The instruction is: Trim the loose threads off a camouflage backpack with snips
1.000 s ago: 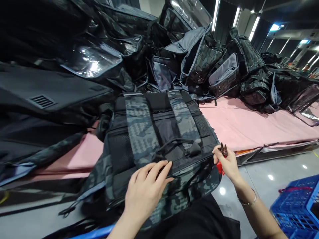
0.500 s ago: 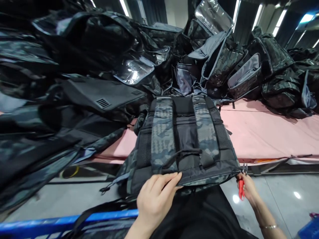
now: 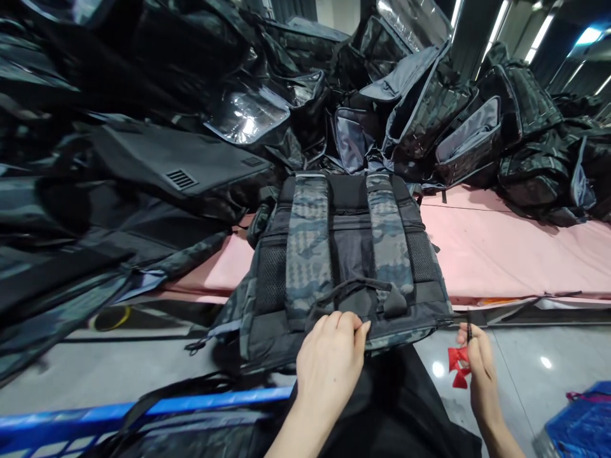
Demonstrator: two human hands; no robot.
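A dark camouflage backpack (image 3: 334, 254) lies back-side up, its far end on the pink table (image 3: 506, 248) and its near end hanging toward me. Two padded shoulder straps and a black top handle face up. My left hand (image 3: 331, 366) grips the near edge of the backpack, fingers curled over the seam. My right hand (image 3: 477, 366) is just right of the backpack's near corner and holds small red-handled thread snips (image 3: 459, 366), their thin blades pointing up toward that corner.
A big heap of black and camouflage backpacks (image 3: 157, 133), some with open flaps and clear pockets, fills the left and back of the table. A blue crate (image 3: 580, 423) stands at the lower right, and a blue bar (image 3: 143, 413) runs across the lower left over the shiny grey floor.
My left hand slid right along the backpack's near edge and closed on it. My right hand with the snips dropped from the backpack's right side to below its near corner. The view shifted.
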